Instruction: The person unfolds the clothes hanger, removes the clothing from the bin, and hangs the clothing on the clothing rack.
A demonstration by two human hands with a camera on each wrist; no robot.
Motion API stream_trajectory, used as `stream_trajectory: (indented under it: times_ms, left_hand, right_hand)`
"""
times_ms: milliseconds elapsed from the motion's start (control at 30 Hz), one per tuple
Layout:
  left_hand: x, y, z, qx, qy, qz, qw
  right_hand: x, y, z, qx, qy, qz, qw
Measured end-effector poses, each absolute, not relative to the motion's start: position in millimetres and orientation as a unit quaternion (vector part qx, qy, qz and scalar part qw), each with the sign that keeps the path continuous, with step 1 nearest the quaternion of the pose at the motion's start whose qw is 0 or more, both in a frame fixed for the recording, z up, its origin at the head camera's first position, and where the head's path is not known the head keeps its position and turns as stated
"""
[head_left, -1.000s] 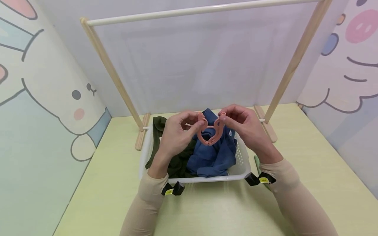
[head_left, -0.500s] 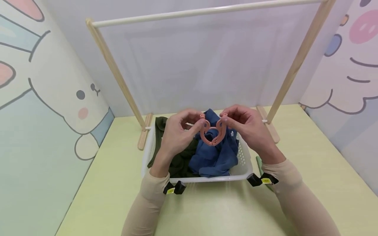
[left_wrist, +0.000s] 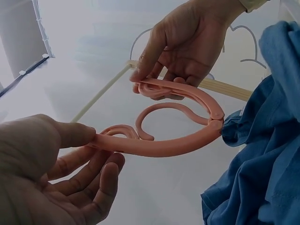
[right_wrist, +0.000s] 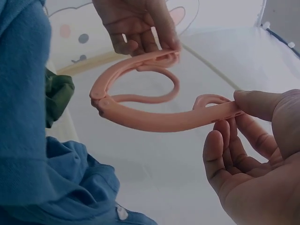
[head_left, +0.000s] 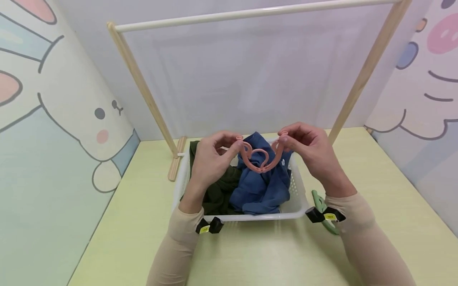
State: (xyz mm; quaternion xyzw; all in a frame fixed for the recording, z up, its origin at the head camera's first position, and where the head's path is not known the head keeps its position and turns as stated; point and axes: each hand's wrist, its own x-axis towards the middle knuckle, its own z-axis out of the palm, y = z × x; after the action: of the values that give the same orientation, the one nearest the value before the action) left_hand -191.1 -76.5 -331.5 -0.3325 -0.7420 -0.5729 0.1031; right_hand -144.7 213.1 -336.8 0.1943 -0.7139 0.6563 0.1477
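A pink folding hanger [head_left: 255, 168] with a curled hook is held in the air over the basket, its two arms spread in a wide V. My left hand [head_left: 211, 161] pinches one arm's end between thumb and fingers. At the opposite end, my right hand [head_left: 316, 155] pinches the other arm the same way. The wrist views show the hinge between the arms and the hook [left_wrist: 161, 107] curling inside them. Below lie a crumpled blue garment [head_left: 250, 196] and a dark green garment [head_left: 219, 196], both inside a white plastic basket [head_left: 247, 217].
Behind the basket stands a rack with a white rail [head_left: 250, 14] and wooden posts [head_left: 144, 89]. A green hanger [head_left: 316, 198] lies on the pale yellow table [head_left: 139, 222] right of the basket, partly covered by the right wrist. Cartoon-printed walls [head_left: 68, 119] flank both sides.
My right hand has moved right, away from the left hand, and the pink hanger's arms have spread from a narrow fold to a wider V. More of the green hanger shows.
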Motion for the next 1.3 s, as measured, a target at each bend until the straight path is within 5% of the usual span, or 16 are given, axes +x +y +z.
stream_trajectory:
  times_ms: [700, 1300]
  left_hand:
    - [-201.0, -94.6, -325.7, -0.286, -0.704, -0.643, 0.090]
    - [-207.9, -114.2, -320.4, -0.288, -0.741, -0.606, 0.030]
  right_hand:
    - [-145.8, 231.1, -326.5, 0.204, -0.591, 0.764, 0.160]
    - [-148.1, 229.2, -326.5, 0.163, -0.488, 0.831, 0.210]
